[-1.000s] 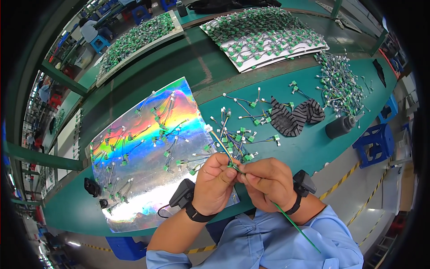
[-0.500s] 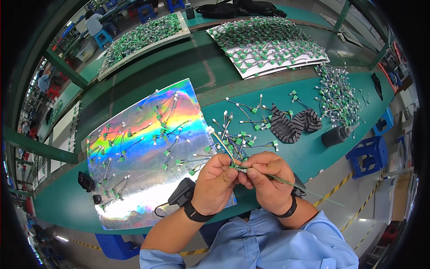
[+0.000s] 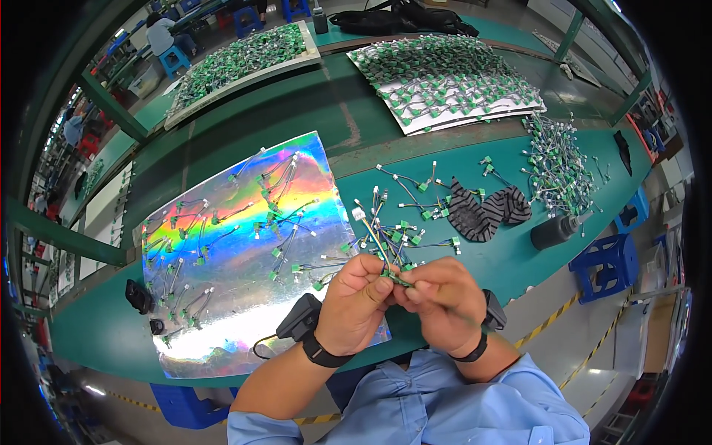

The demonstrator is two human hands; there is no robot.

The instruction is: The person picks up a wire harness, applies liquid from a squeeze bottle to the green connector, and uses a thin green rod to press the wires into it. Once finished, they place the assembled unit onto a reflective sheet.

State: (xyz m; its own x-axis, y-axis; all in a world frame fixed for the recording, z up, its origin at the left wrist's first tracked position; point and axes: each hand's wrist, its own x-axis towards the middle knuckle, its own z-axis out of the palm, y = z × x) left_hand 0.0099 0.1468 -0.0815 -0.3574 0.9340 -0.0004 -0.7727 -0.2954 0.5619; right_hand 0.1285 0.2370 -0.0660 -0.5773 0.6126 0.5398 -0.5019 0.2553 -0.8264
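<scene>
In front of my chest, my left hand (image 3: 361, 300) pinches a wire harness (image 3: 376, 236) by its green connector between thumb and fingertips. Its short wires rise from the grip to a white plug beyond the fingers. My right hand (image 3: 451, 305) is closed against the same connector, fingertips touching its right end. A thin green strand (image 3: 464, 317) shows as a blur over the right palm. The fingers hide most of the connector. Beyond both hands lies a loose cluster of similar harnesses (image 3: 400, 236).
A shiny rainbow sheet (image 3: 222, 297) with scattered harnesses lies left. Right are a striped black-grey cloth (image 3: 475, 215), a dark bottle (image 3: 552, 231) and a harness heap (image 3: 560, 163). Laden white boards (image 3: 426, 126) stand behind. Blue stools (image 3: 608, 259) flank the green table (image 3: 96, 319).
The thin green strand stretched far out to the lower right before; now it is a short blur by my right palm. My right hand has turned slightly; the left keeps its pinch.
</scene>
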